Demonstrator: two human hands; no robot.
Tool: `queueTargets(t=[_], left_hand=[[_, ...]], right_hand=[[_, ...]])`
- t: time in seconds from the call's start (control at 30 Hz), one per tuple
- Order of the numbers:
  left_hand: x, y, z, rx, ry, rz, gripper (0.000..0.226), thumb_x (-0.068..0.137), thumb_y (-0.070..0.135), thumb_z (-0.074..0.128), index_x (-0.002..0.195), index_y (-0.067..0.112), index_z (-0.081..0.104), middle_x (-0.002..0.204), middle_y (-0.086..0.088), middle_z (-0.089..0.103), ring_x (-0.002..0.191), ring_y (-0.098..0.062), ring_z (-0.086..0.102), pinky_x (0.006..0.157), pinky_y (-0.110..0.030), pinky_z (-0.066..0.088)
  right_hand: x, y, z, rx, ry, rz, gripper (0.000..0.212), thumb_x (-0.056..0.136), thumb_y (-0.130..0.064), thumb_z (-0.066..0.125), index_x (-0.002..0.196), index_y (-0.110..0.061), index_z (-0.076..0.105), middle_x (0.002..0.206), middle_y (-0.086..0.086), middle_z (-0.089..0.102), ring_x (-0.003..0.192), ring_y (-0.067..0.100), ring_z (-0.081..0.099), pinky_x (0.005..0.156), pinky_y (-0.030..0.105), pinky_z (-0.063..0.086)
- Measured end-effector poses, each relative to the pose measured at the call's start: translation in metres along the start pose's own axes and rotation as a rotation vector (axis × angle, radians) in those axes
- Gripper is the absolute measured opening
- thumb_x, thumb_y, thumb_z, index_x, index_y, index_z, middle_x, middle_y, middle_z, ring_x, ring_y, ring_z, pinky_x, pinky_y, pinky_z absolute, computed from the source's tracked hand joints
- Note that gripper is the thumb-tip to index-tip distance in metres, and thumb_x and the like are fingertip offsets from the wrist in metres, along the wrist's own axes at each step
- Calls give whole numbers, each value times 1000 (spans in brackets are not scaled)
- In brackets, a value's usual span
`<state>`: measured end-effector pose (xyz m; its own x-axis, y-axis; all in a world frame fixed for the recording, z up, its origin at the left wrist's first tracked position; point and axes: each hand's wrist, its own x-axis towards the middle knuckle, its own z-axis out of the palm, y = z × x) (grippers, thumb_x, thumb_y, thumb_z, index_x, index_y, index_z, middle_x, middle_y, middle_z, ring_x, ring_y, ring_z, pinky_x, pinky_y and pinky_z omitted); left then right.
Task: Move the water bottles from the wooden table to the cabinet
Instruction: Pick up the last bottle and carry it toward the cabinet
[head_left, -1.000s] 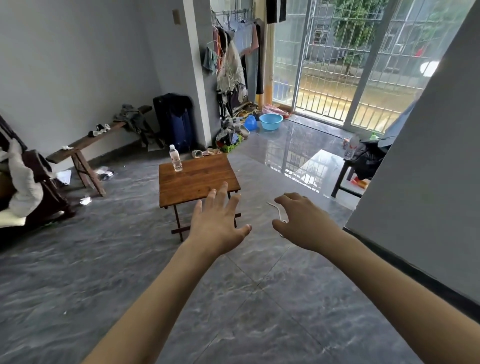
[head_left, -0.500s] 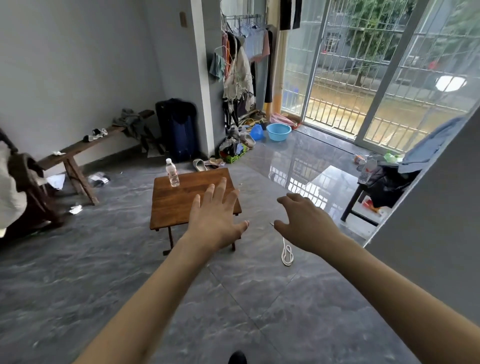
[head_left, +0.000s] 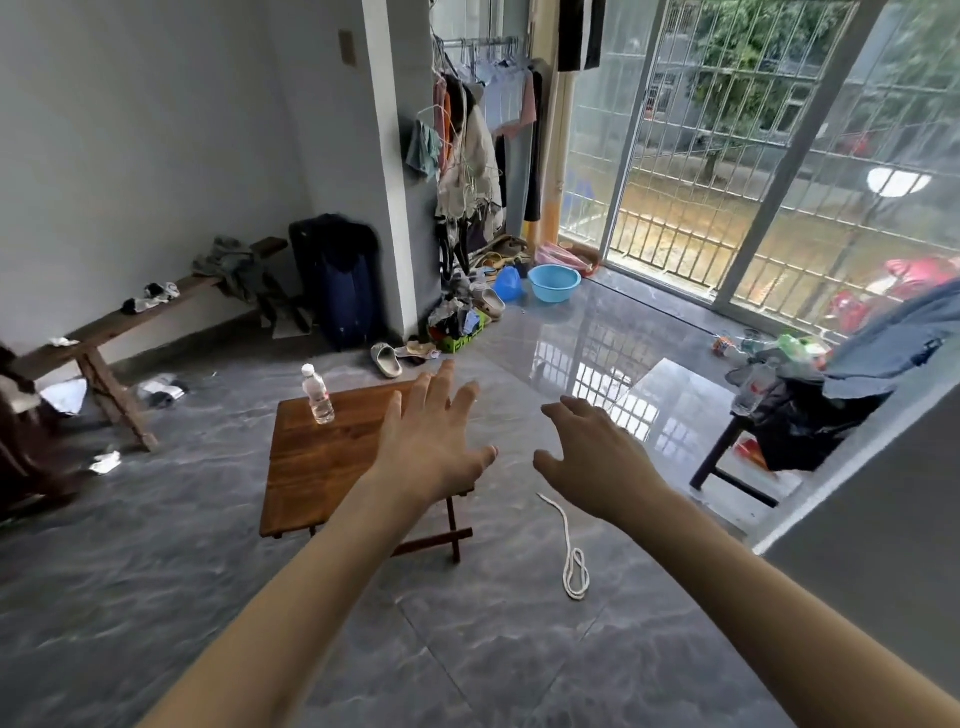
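Observation:
One clear water bottle (head_left: 318, 396) with a white cap stands upright near the far left corner of a small wooden folding table (head_left: 322, 467) in the middle of the room. My left hand (head_left: 434, 441) is stretched out in front of me with straight, spread fingers, covering the table's right part in the view and holding nothing. My right hand (head_left: 597, 460) hangs in the air to the right of it, fingers loosely curled, empty. Both hands are well short of the bottle. No cabinet is visible.
A white rope (head_left: 571, 551) lies on the grey tiled floor right of the table. A long wooden bench (head_left: 104, 332) and a dark suitcase (head_left: 340, 280) stand along the left wall. A black stool piled with clothes (head_left: 810, 415) stands at right. A grey wall (head_left: 883, 519) closes in at right.
The view has come closer to the wooden table, which now sits lower and larger in the frame. Both hands stay stretched forward and empty; the rope has come into full view.

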<state>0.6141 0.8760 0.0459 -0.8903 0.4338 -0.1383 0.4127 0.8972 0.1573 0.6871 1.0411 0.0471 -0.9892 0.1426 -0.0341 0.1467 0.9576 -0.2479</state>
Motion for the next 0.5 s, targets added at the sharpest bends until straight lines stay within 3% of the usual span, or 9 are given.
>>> queueTargets(t=[0.5], left_hand=[[235,97,-13,-44,19,26,80,97,59,50,161,33,11,171,1,-11,158,-25,-4,126,-50,4]], right_hand=[[208,165,-55,-38,36,-31,60,92,-41,54,146,-19,41,149,4,44,132,27,46,103,42,45]])
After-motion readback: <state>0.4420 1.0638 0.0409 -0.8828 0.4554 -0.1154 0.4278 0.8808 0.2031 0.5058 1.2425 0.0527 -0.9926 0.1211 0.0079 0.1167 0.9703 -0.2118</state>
